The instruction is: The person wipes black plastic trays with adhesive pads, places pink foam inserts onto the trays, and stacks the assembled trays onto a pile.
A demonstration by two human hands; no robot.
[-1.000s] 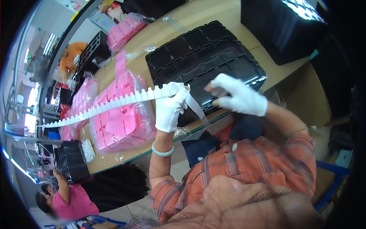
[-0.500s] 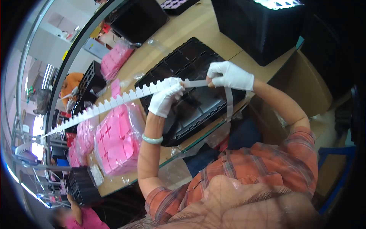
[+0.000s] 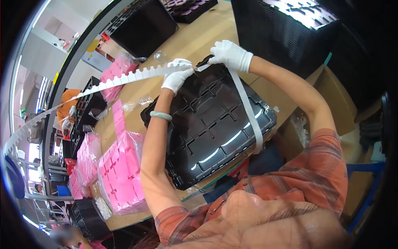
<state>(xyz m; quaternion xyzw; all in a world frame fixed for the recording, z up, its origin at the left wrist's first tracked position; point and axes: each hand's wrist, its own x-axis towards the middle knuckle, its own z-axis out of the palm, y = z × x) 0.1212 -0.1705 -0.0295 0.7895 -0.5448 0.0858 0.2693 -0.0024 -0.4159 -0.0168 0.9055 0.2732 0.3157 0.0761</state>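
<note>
Hands (image 3: 178, 77) (image 3: 232, 56) pinch a notched strip (image 3: 132, 77) and, seemingly, tape (image 3: 247, 108) over black tray (image 3: 207, 120).

Bright, cool light lays white streaks across the glossy black moulded plastic tray (image 3: 215, 120) before me and glares off the tall black plastic stack (image 3: 290, 39). Fisheye distortion bows my left side, distant detail softens, and black rounds the corners.

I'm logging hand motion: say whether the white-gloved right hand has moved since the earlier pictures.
Yes: the white-gloved right hand has moved forward, nearer the tall, boxy black stack.
</note>
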